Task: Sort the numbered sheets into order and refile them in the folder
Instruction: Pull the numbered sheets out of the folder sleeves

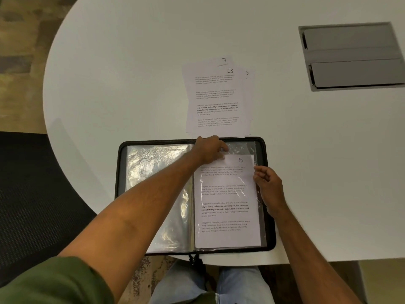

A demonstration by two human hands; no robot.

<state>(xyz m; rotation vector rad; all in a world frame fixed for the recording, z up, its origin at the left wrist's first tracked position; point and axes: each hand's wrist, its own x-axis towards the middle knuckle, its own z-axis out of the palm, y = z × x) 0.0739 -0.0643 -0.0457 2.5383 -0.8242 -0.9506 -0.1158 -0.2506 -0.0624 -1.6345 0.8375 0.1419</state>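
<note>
Head view: sheet 5 lies between both hands' fingers.

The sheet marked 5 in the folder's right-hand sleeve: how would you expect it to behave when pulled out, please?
The sheet marked 5 looks thin, so probably floppy and light. The glossy sleeve may let it slide, or cling. The left hand at its top corner could crease it.

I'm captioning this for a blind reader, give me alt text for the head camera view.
Two hands work sheet 5 at a plastic sleeve in an open black folder on a white table: left hand at its top edge, right hand at its side. Loose sheets, 3 on top, lie beyond.
</note>
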